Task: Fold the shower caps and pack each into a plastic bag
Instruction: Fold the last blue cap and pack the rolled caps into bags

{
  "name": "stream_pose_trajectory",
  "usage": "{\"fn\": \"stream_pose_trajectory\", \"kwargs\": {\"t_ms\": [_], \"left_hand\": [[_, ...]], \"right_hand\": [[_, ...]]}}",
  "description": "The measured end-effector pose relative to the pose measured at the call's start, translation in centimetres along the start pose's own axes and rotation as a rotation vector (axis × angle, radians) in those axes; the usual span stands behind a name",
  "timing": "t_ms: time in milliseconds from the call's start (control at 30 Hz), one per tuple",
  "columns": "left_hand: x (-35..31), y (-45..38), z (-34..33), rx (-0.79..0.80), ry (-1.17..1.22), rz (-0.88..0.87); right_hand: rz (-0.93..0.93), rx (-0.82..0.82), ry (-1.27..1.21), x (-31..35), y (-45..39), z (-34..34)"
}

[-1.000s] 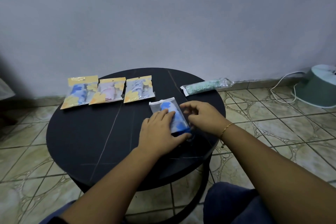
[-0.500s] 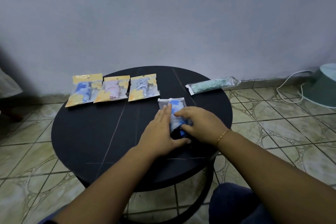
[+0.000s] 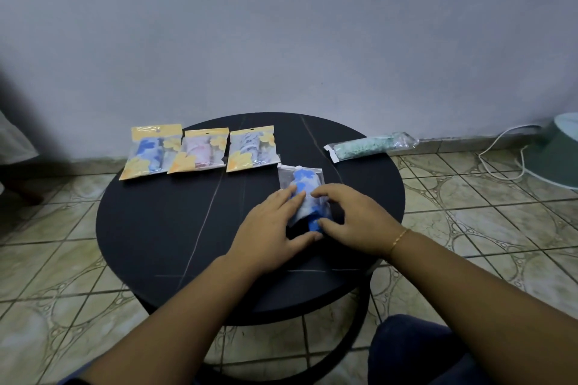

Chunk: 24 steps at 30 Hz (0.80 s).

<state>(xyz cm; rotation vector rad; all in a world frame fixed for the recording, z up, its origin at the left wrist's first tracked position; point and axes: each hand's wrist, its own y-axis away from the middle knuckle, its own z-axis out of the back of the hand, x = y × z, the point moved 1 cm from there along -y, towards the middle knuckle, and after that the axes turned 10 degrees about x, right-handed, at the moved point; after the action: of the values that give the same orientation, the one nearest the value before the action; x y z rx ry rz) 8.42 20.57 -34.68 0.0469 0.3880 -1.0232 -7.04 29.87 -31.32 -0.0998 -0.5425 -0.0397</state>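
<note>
The blue-flowered shower cap lies in its clear plastic bag on the round black table, its near end hidden under both hands. The left hand presses flat, fingers straight; the right hand arches over, thumb and fingers pinching the bag's open end.
</note>
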Motion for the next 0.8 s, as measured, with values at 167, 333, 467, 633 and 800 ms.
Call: {"fn": "stream_pose_trajectory", "kwargs": {"t_ms": [167,333,467,633,800], "left_hand": [[0.3,0.7,0.2,-0.022,0.029,-0.026],[0.3,0.4,0.0,0.154,-0.094,-0.031],[0.4,0.7,0.4,0.172,-0.001,-0.045],[0.5,1.4,1.3,0.237,-0.052,-0.094],[1.0,1.6,1.6,0.152,-0.201,-0.087]], "right_hand": [[0.052,0.051,0.236,-0.9,0.5,-0.1],[0.099,0.070,0.375,-1.6,0.8,-0.8],[0.100,0.071,0.420,-1.6,1.6,-1.1],[0.082,0.116,0.301,-1.1,2.6,-0.9],[0.071,0.159,0.263,-0.9,2.9,-0.6]]}}
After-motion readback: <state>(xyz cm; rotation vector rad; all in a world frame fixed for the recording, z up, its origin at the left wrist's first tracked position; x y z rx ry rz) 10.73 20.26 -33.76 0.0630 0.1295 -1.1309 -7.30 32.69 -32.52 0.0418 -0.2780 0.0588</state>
